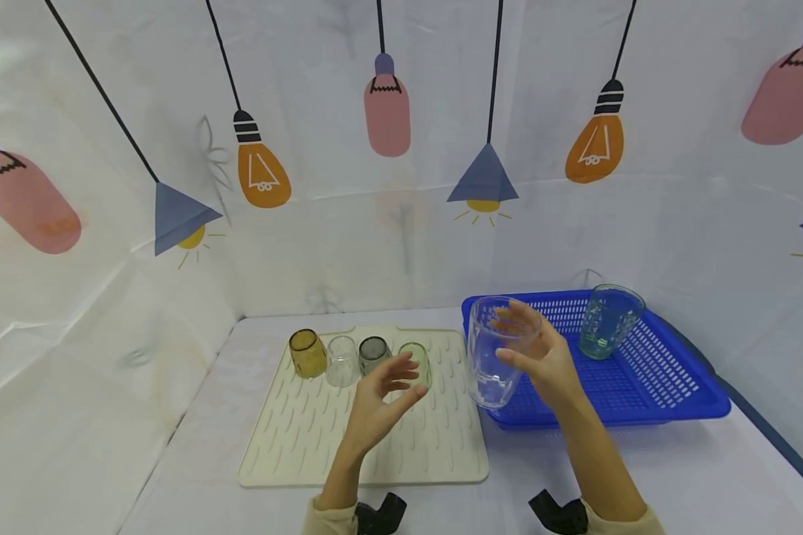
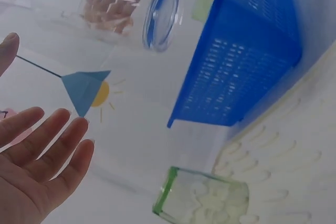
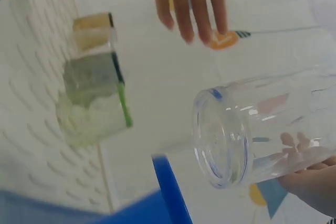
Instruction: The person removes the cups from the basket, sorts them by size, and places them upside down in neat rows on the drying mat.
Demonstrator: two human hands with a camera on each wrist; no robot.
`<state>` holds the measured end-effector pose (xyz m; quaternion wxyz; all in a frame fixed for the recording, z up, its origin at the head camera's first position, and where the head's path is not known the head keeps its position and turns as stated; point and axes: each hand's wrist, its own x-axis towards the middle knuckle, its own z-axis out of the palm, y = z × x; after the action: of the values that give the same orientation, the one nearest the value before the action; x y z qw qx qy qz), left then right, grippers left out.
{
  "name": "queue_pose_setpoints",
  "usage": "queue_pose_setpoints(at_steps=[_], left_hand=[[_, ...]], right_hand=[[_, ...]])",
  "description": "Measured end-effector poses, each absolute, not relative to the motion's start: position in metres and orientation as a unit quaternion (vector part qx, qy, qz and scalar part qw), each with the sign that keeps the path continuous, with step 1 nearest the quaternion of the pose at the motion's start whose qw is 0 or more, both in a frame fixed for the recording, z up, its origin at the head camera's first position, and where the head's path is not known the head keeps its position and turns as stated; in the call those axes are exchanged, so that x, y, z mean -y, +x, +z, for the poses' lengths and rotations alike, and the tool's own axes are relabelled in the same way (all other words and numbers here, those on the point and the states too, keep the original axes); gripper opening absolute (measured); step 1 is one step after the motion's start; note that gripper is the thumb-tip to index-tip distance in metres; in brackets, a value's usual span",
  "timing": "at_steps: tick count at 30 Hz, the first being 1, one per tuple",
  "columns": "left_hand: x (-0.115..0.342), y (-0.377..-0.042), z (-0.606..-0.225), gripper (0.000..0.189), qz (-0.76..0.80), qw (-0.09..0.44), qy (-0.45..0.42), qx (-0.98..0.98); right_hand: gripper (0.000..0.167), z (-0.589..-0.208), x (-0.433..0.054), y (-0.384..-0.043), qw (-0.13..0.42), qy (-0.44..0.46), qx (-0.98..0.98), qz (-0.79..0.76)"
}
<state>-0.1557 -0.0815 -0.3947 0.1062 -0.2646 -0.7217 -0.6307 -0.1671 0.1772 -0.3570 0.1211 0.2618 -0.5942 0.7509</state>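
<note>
Printed bkgd [image 1: 344, 245], wht tbl [image 1: 197, 461]; R grip [image 1: 550, 362] holds glass [image 1: 485, 357].

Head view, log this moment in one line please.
right hand: holds clear glass; left hand: holds nothing; cream mat: four glasses in a row; blue basket: one greenish glass

White backdrop [image 1: 334, 245], printed orange bulbs [image 1: 263, 169], pink bulbs [image 1: 387, 119], blue lampshades [image 1: 483, 177]; white tabletop [image 1: 187, 453] below.
</note>
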Motion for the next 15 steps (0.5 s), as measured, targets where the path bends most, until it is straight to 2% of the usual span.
queue_pose_setpoints(at_steps=[9, 15], left_hand=[[0.072, -0.157, -0.383, 0.054, -0.647, 0.097, -0.308, 0.691], [0.068, -0.156, -0.375, 0.057, -0.645, 0.087, -0.336, 0.681]], right_hand=[[0.071, -0.367, -0.145, -0.159, 0.093, 0.327, 0.616, 0.71], [0.075, -0.377, -0.132, -0.157, 0.09, 0.339, 0.622, 0.7]])
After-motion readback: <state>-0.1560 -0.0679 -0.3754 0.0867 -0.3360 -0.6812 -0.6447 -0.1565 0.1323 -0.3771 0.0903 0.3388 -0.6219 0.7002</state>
